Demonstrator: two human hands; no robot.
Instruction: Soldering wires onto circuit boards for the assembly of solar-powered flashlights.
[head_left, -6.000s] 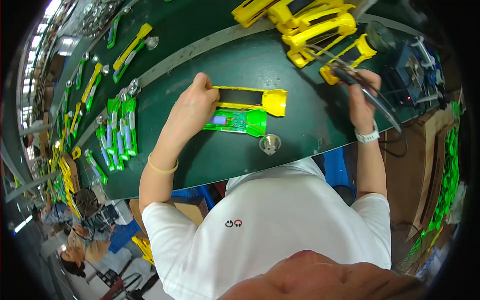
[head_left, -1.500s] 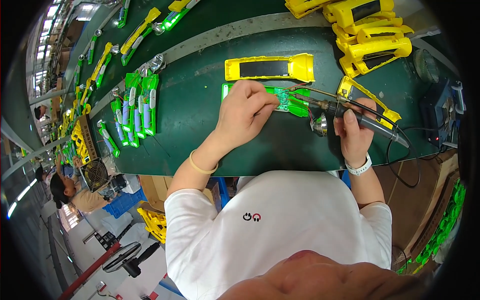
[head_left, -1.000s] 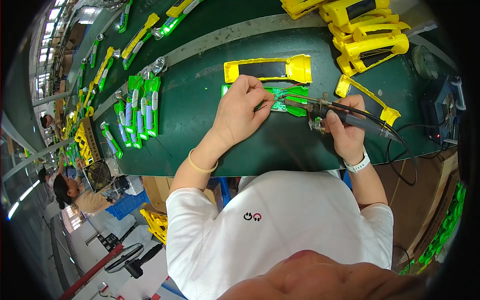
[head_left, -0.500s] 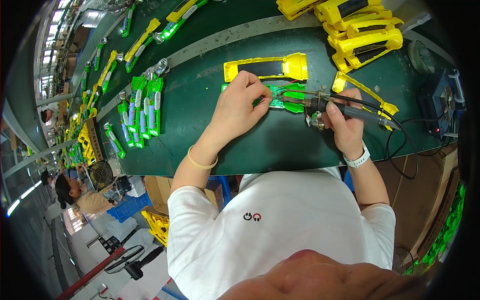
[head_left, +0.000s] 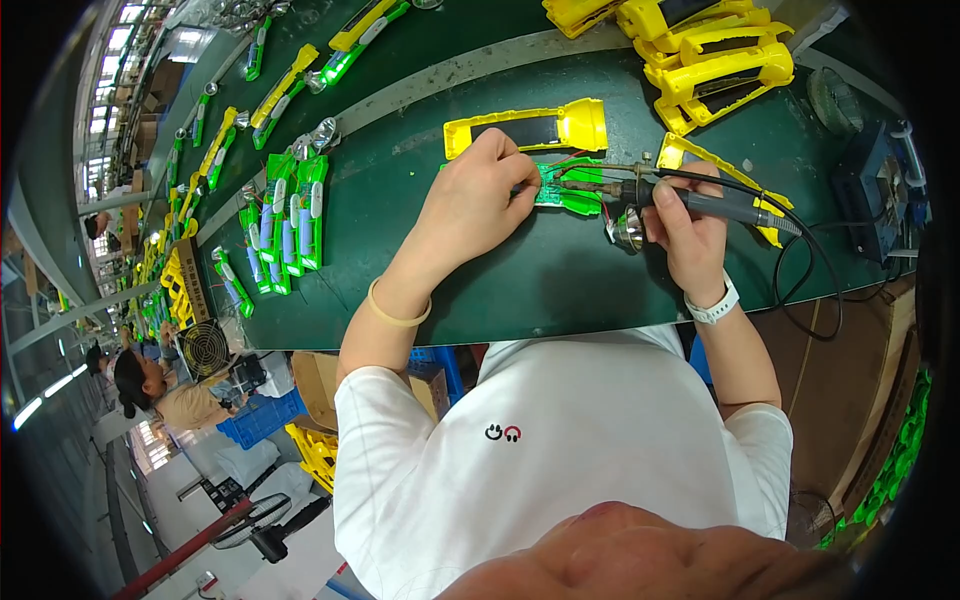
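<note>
Clearly, the right hand (head_left: 690, 238) grips a soldering iron (head_left: 732, 208); left hand (head_left: 474, 200), I can't tell.

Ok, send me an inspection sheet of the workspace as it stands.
Surface: green table, crossed by a scuffed grey strip.
Work pieces: board in a green casing; yellow casing beyond it; reflector nearer the person.
Clutter: yellow pile at far right; green group at left.
Hands: left hand at the green casing, grip unclear; right hand holds the iron, its contact with the board unclear.
Cables: black cable loops past the near edge at right.
Surroundings: co-worker and fan at left.
</note>
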